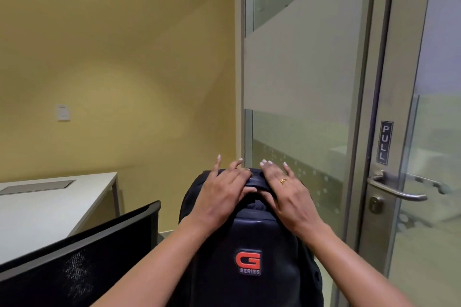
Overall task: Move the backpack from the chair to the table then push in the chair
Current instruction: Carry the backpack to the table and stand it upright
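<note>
A black backpack (249, 244) with a red "G Series" badge stands upright in the lower middle; its base is out of view. My left hand (219, 194) and my right hand (287, 197) both lie on its top handle. The fingers stretch over the top and the thumbs are tucked under the handle. The chair (82, 257) shows only its black mesh backrest at the lower left, just left of the backpack. The white table (50, 207) stands beyond the chair on the left, with a grey cable hatch (37, 187) set in its top.
A yellow wall with a light switch (62, 112) fills the back left. A frosted glass partition (299, 70) and a glass door with a metal lever handle (396, 187) and a PULL sign stand close on the right.
</note>
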Action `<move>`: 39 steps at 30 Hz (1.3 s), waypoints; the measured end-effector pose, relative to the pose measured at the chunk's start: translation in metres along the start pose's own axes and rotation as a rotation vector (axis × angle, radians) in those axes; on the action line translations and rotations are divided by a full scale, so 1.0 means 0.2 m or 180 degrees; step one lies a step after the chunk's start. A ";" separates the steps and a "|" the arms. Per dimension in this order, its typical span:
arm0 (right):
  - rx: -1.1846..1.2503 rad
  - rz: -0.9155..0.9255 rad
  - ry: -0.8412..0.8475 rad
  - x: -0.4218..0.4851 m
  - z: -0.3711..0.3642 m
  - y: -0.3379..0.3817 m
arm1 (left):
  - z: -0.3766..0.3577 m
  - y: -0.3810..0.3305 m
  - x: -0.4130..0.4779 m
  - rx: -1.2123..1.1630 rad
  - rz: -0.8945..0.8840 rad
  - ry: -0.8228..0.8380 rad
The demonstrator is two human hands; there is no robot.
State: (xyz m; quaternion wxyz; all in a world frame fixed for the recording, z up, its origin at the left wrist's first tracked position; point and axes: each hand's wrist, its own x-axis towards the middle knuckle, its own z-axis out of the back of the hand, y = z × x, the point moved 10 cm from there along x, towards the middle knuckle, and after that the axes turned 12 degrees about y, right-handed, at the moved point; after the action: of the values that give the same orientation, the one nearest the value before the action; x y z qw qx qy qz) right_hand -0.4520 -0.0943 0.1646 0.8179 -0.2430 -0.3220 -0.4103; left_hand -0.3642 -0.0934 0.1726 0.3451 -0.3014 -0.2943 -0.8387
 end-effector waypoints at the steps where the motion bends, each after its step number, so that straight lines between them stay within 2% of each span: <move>1: -0.0092 0.0101 -0.0021 0.01 -0.02 -0.01 | -0.05 0.02 0.01 0.0021 -0.0111 0.0171; 3: -0.0239 0.0282 -0.0045 0.02 -0.06 -0.03 | -0.15 0.08 0.01 -0.0014 -0.0113 0.0487; 8: -0.0567 0.0415 0.0062 0.04 -0.22 -0.15 | -0.41 0.18 0.01 0.0151 0.0509 0.1014; 14: -0.0428 0.0397 0.0153 0.13 -0.37 -0.36 | -0.58 0.24 0.14 0.0035 0.0675 0.0782; 21: -0.0187 0.0376 0.0292 0.34 -0.63 -0.59 | -0.83 0.43 0.30 0.0339 0.0836 0.1000; 29: 0.0221 0.0486 0.0456 0.65 -1.11 -0.82 | -1.18 0.82 0.44 0.0637 0.0947 0.1254; 33: 0.0397 0.0544 0.0560 0.90 -1.39 -0.96 | -1.38 1.10 0.55 0.0582 0.1003 0.1199; 39: 0.0496 0.0682 0.0484 1.25 -1.72 -1.11 | -1.62 1.49 0.67 0.0670 0.1438 0.1465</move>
State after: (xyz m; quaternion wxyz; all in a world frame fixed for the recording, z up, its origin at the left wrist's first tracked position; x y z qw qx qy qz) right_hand -0.4099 -0.5717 0.1438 0.8954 -0.1800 -0.2622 -0.3116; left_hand -0.3146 -0.5502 0.1433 0.6089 -0.1245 -0.2194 -0.7521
